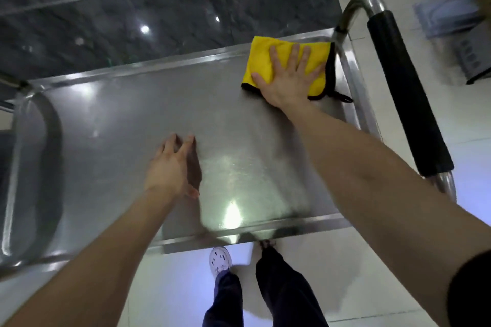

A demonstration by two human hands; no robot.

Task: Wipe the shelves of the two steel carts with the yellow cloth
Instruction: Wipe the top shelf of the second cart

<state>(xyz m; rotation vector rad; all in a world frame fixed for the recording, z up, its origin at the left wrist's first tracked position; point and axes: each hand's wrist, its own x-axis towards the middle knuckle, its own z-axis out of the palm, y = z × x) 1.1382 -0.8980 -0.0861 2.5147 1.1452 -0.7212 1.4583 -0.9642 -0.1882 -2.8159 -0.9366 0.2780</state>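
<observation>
The fingers of my right hand are straight and spread, lying flat on the yellow cloth with the palm pressing it down; nothing is gripped. The cloth is folded, edged in black with a small loop trailing at its near right corner, and it sits in the far right corner of the cart's top shelf, just beside the upright steel post.

My left hand is relaxed over the middle of the same shelf, fingers loosely bent and holding nothing. I cannot tell whether its fingertips touch the steel or hang just above it.

The shelf is bare brushed steel with a raised lip, and bright light glares near its front edge. On the right runs the handle, wrapped in black padding. A curved steel rail closes the left end. Below the front edge I see a white shoe and dark trousers on pale floor tiles.
</observation>
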